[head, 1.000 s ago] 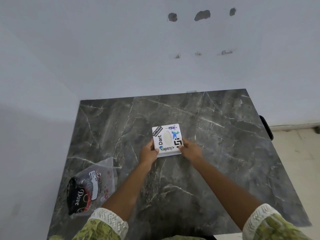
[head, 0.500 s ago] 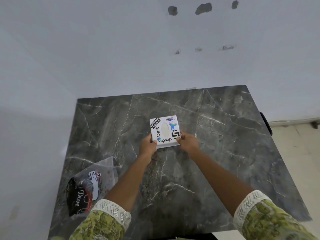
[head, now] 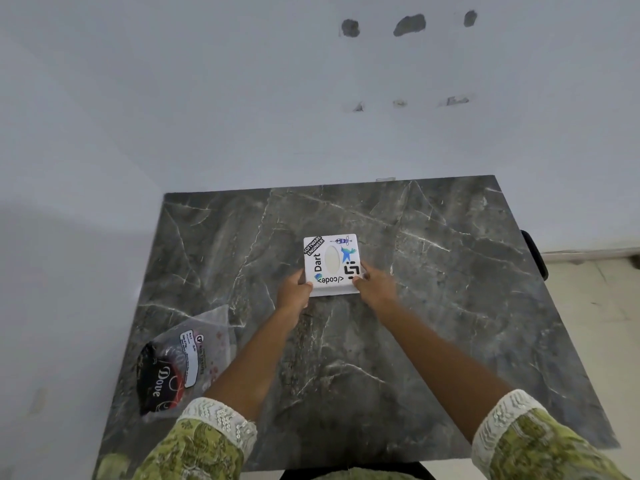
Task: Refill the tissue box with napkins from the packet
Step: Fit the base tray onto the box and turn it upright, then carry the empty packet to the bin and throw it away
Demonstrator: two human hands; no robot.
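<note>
A white square tissue box (head: 331,263) with stickers and an oval slot on its lid sits near the middle of the dark marble table (head: 433,306). My left hand (head: 294,292) grips its near left corner and my right hand (head: 375,284) grips its near right corner. The napkin packet (head: 183,362), clear plastic with a black "Dove" end, lies at the table's near left, apart from both hands.
White walls close in behind and to the left of the table. A black object (head: 535,254) sticks out past the table's right edge. Tiled floor (head: 595,296) shows at the right.
The box and both hands sit slightly farther from me in the picture as the camera tilts; the grip on the box looks the same.
</note>
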